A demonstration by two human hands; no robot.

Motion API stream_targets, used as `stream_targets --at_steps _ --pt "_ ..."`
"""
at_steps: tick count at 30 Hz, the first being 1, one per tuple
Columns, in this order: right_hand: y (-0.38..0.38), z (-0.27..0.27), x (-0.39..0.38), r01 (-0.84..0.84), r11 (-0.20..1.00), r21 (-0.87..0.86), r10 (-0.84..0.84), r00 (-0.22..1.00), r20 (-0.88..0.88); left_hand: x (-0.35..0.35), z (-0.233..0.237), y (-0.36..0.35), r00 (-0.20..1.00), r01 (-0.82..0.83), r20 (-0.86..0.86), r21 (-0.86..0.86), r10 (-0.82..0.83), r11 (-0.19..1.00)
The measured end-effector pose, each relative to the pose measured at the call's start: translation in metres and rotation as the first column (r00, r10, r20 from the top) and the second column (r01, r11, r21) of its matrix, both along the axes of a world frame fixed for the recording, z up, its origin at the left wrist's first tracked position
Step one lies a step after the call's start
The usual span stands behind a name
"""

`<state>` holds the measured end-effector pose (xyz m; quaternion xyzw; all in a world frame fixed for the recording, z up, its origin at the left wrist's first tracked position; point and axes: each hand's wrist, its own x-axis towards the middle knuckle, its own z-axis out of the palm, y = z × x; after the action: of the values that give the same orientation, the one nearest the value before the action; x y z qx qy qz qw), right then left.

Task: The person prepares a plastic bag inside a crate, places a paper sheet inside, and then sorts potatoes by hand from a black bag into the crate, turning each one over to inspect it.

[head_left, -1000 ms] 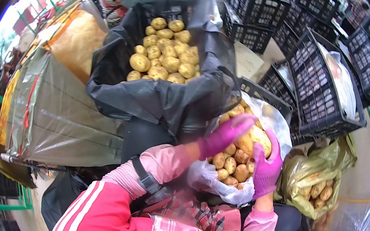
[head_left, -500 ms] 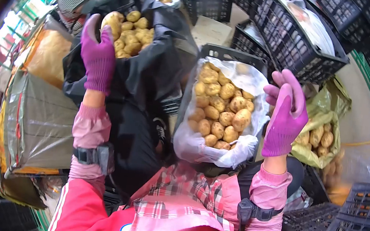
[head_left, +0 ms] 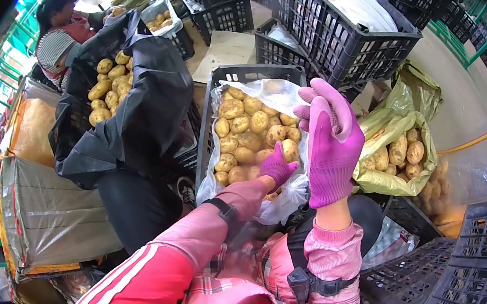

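My left hand (head_left: 278, 170), in a purple glove, reaches down onto the potatoes (head_left: 249, 140) in the white-lined crate in front of me. Its thumb and a finger are apart beside a potato (head_left: 290, 151); the other fingers are hidden. A white plastic liner (head_left: 292, 204) hangs over the rim of this black crate (head_left: 206, 147). My right hand (head_left: 335, 149), also gloved, is raised above the crate's right side. Its fingers are loosely curved, with nothing visible in them.
On the left stands a crate lined with black sheeting (head_left: 156, 88), holding potatoes (head_left: 110, 86). At right is a yellow-green bag (head_left: 369, 181) of potatoes. Black crates (head_left: 337, 47) are stacked behind, others (head_left: 462, 291) at lower right. Another person (head_left: 56, 35) sits at upper left.
My left hand has moved from a large potato at the black-lined crate to the potatoes in the white-lined one. My right hand has come closer to that crate. The view has shifted.
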<state>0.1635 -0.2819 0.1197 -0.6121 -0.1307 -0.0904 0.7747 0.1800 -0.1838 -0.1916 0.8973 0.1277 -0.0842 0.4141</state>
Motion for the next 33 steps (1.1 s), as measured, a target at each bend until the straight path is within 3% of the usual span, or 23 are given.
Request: stream_targets --at_steps 2,3,4,5,6,9,10,12,14,15,16,17,18,21,22,25,26,30,33 --pt "-0.006 -0.007 0.003 -0.013 1.0 -0.001 0.013 1.0 -0.01 0.006 0.01 -0.002 0.991 -0.116 -0.064 -0.018 0.114 0.993" --pt "-0.009 -0.008 0.005 -0.021 1.0 -0.002 0.021 1.0 -0.008 0.006 0.016 -0.001 0.97 -0.213 -0.176 -0.305 0.165 0.928" --pt "-0.011 -0.008 0.008 -0.014 1.0 0.002 0.015 0.999 -0.05 0.005 0.028 0.005 0.94 -0.318 -0.291 -0.55 0.18 0.773" --pt "-0.012 -0.008 0.01 -0.007 1.0 0.008 0.007 0.996 -0.091 0.002 0.044 0.012 0.904 -0.415 -0.4 -0.729 0.154 0.544" --pt "-0.014 -0.008 0.012 0.002 1.0 0.012 0.0 0.991 -0.134 -0.009 0.084 0.015 0.857 -0.511 -0.495 -0.778 0.144 0.366" --pt "-0.02 -0.008 0.012 0.023 1.0 0.007 -0.021 0.988 -0.153 -0.017 0.089 0.062 0.884 -0.461 -0.462 -0.887 -0.079 0.031" --pt "-0.02 -0.002 0.009 0.023 0.998 0.054 -0.012 0.98 -0.196 -0.02 0.098 0.085 0.991 0.003 -0.067 -0.858 -0.118 0.514" --pt "-0.017 -0.013 0.009 -0.01 0.997 -0.071 0.0 0.99 -0.143 -0.045 0.209 0.096 0.989 -0.065 -0.103 -0.95 -0.11 0.306" --pt "-0.011 -0.027 0.01 -0.035 0.957 -0.289 0.022 0.999 -0.047 -0.058 0.259 0.121 0.987 0.014 -0.045 -0.933 -0.155 0.36" --pt "-0.006 -0.035 0.01 -0.074 0.914 -0.4 0.046 0.996 -0.078 -0.065 0.273 0.131 0.984 0.052 -0.018 -0.924 -0.178 0.379" --pt "0.004 -0.038 0.007 -0.168 0.913 -0.372 0.11 0.979 -0.174 -0.072 0.28 0.136 0.987 0.101 0.039 -0.905 -0.156 0.413" --pt "0.012 -0.04 0.003 -0.259 0.905 -0.338 0.17 0.947 -0.271 -0.08 0.285 0.14 0.986 0.144 0.091 -0.884 -0.137 0.444" --pt "0.02 -0.041 -0.001 -0.24 0.883 -0.404 0.208 0.97 -0.123 -0.086 0.286 0.142 0.982 0.185 0.143 -0.861 -0.124 0.474" --pt "0.043 -0.029 -0.008 -0.329 0.88 -0.344 0.312 0.944 -0.105 -0.097 0.277 0.143 0.974 0.226 0.215 -0.879 -0.073 0.42" --pt "0.045 -0.028 -0.008 -0.318 0.864 -0.391 0.315 0.946 -0.075 -0.096 0.267 0.145 0.994 0.107 0.106 -0.939 -0.021 0.327" --pt "0.057 -0.035 -0.008 -0.382 0.874 -0.301 0.362 0.924 -0.124 -0.092 0.257 0.163 0.988 0.081 0.041 -0.96 -0.152 0.267" --pt "0.06 -0.036 -0.008 -0.462 0.879 -0.116 0.419 0.866 -0.274 -0.094 0.261 0.165 0.989 0.08 0.041 -0.957 -0.142 0.278" --pt "0.075 -0.036 -0.006 -0.297 0.887 -0.354 0.297 0.953 -0.056 -0.095 0.249 0.171 0.997 0.066 0.053 -0.96 -0.054 0.274" --pt "0.079 -0.042 -0.004 -0.199 0.892 -0.405 0.25 0.965 0.078 -0.096 0.244 0.171 0.997 0.072 0.072 -0.962 -0.008 0.262"
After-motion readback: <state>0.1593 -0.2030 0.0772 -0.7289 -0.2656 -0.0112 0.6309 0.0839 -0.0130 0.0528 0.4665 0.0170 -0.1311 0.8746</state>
